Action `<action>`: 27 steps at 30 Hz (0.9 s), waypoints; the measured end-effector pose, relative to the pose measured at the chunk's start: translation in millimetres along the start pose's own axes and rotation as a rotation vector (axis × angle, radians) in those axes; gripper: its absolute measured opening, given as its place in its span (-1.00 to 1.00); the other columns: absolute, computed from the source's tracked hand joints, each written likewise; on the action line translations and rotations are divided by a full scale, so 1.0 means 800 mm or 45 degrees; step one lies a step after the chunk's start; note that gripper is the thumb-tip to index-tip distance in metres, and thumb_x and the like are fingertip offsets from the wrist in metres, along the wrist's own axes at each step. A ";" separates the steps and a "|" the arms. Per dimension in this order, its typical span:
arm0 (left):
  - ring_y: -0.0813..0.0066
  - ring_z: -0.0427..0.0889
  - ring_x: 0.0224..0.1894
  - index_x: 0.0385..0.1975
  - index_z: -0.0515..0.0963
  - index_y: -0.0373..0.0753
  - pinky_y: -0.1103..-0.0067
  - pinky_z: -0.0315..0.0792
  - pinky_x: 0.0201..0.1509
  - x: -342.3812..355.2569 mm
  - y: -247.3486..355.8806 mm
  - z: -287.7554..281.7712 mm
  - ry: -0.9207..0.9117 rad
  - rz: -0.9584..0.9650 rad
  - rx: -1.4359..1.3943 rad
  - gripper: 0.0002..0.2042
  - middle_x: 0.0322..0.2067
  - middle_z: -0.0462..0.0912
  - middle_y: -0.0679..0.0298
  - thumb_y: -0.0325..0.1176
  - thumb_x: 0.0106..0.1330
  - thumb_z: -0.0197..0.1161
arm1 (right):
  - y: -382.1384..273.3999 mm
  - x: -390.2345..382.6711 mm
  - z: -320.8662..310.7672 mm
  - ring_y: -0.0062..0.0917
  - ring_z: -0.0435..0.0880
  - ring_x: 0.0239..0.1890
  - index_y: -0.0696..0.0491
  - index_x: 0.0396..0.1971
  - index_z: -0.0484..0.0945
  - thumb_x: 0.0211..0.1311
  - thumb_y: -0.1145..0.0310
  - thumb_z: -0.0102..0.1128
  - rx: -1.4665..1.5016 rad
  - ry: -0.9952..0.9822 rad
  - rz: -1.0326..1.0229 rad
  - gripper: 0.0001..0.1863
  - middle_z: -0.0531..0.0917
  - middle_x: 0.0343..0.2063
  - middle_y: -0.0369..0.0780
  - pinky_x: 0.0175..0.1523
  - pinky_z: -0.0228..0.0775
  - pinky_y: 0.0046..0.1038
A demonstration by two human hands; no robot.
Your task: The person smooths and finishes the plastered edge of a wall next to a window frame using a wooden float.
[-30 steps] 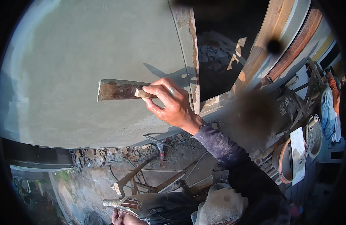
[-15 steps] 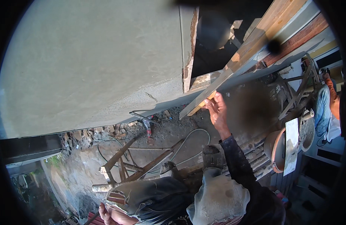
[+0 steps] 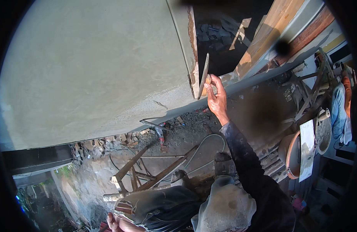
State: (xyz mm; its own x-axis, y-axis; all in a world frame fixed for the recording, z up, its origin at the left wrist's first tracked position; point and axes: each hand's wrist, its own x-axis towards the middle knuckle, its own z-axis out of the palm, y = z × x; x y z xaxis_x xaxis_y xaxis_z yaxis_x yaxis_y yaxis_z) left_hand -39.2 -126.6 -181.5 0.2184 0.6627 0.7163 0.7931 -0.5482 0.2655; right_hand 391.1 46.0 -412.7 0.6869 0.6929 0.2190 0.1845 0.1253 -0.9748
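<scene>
My right hand reaches up at the centre, closed around the wooden handle of a plastering float. The float's thin, flat blade is seen nearly edge-on and tilts upward. It is beside the lower right corner of a smooth grey plastered wall, by the wooden edge strip of an opening. Whether the blade touches the strip, I cannot tell. Low at the left, my left hand rests by my knee, partly cut off by the picture's edge. Its visible fingers are loosely apart, with nothing seen in them.
Under my boots lie poles of a scaffold. A wooden trestle and a hose are below, near rubble. At right are a round tub with a whitish board and a person.
My right hand has moved up and slightly left with the float, which has turned from lying slantwise to nearly upright at the opening's edge. The view has shifted a little.
</scene>
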 end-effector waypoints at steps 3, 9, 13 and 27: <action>-0.39 0.48 0.24 0.49 0.23 0.21 -0.11 0.48 0.18 0.000 0.001 0.002 0.017 0.029 0.050 -0.41 0.23 0.43 -0.21 0.25 0.57 -0.33 | -0.075 0.041 -0.013 -0.28 0.50 0.15 0.11 0.22 0.53 0.49 0.40 0.08 -0.210 -0.046 -0.397 -0.63 0.52 0.06 -0.10 0.26 0.36 -0.31; -0.40 0.47 0.24 0.48 0.22 0.31 -0.13 0.47 0.18 0.005 -0.004 0.003 -0.049 0.046 -0.085 -0.50 0.25 0.41 -0.14 0.16 0.60 -0.29 | -0.188 0.145 -0.082 -0.35 0.43 0.01 -0.14 0.24 0.64 0.38 0.66 0.13 -0.600 0.043 -1.070 -0.48 0.51 -0.03 -0.21 0.11 0.40 -0.39; -0.25 0.48 0.30 0.20 0.41 -0.53 0.02 0.31 0.39 -0.015 -0.007 -0.010 0.060 -0.451 -0.204 -0.35 0.20 0.50 -0.26 0.06 0.50 -0.05 | -0.251 0.185 -0.094 -0.34 0.40 -0.05 -0.22 0.23 0.67 0.29 0.72 0.14 -0.905 -0.074 -1.366 -0.39 0.51 -0.04 -0.24 0.04 0.39 -0.37; -0.31 0.48 0.27 0.25 0.38 -0.45 -0.02 0.33 0.38 -0.014 -0.017 -0.011 -0.039 -0.334 -0.150 -0.37 0.23 0.45 -0.35 0.06 0.52 -0.14 | -0.240 0.181 -0.124 -0.22 0.47 0.04 -0.41 0.30 0.55 0.05 0.83 0.12 -1.322 -0.451 -1.200 -0.11 0.52 0.00 -0.20 0.11 0.54 -0.23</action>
State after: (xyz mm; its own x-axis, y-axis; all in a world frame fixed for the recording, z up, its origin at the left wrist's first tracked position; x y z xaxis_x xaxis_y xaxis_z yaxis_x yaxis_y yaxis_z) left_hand -56.9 -130.8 -187.5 0.0333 0.8038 0.5939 0.7536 -0.4106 0.5134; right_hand 524.9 51.9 -189.5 -0.1543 0.8005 0.5791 0.9850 0.1703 0.0270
